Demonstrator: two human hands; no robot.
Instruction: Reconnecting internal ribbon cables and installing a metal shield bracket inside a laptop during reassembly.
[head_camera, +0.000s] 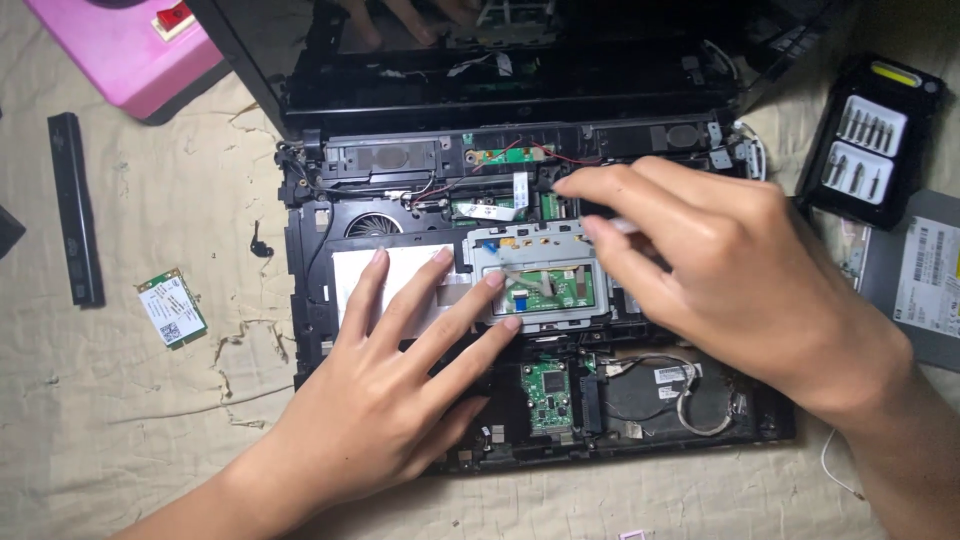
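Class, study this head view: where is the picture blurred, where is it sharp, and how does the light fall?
Head view: the right hand is slightly motion-blurred at its fingertips; the left hand, flat on the opened laptop, looks sharper; the light is soft and even, with faint shadows; the green card on the cloth is crisp.

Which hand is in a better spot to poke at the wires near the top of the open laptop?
Probably the right hand. Its fingertips already reach the top strip by the red wires, pinching something thin and pale. The left hand lies flat lower down, fingers spread on the grey metal plate.
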